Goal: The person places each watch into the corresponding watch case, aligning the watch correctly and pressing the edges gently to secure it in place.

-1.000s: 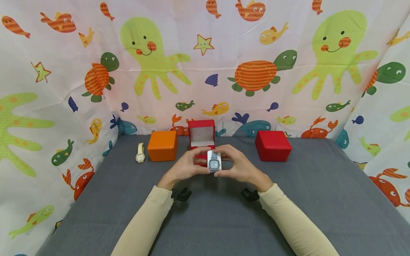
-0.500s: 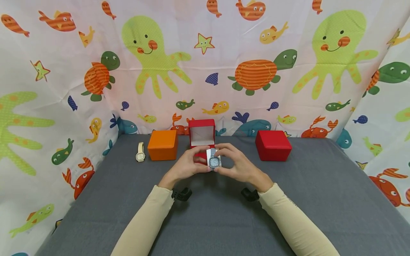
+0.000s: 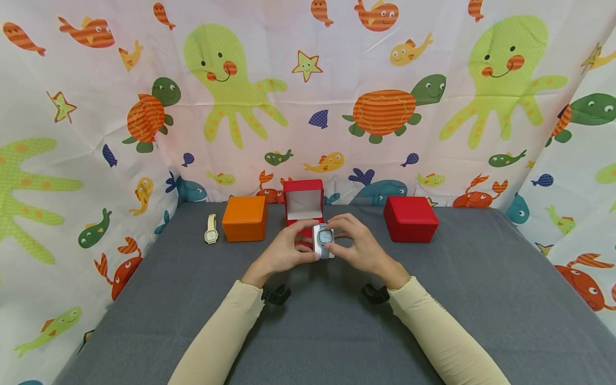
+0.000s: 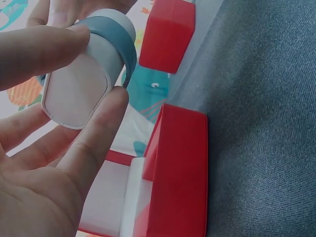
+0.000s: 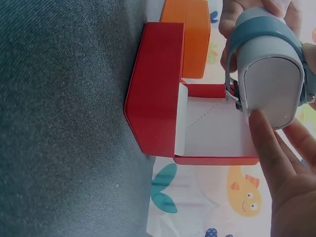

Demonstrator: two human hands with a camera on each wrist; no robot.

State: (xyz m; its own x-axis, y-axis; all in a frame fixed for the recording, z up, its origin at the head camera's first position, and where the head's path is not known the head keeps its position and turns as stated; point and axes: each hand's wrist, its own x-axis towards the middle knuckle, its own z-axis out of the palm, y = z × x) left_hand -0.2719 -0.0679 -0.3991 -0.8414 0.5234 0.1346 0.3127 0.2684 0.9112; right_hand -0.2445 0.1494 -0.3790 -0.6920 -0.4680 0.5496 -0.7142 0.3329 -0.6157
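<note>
Between both hands is a white watch cushion (image 3: 316,241) with a wristwatch (image 3: 325,237) on a blue-grey strap wrapped round it. My left hand (image 3: 283,251) holds the cushion by its left end, thumb below and fingers above. At the other side my right hand (image 3: 360,247) pinches the watch and cushion, its thumb by the dial. In the right wrist view the strap (image 5: 269,28) circles the cushion, and its metal buckle hangs loose by the cushion's side. Just behind the hands stands an open red watch box (image 3: 303,199) with a white lining, its front partly hidden by them.
An orange box (image 3: 244,219) stands left of the open one, with a gold-coloured watch (image 3: 210,230) lying beside it. Farther right is a shut red box (image 3: 411,219). A grey cloth (image 3: 317,331) covers the table, and a patterned curtain (image 3: 308,107) hangs behind.
The watch dial has moved up and slightly right on the cushion, showing strap below it. My right thumb has risen from beneath the dial to its lower right edge.
</note>
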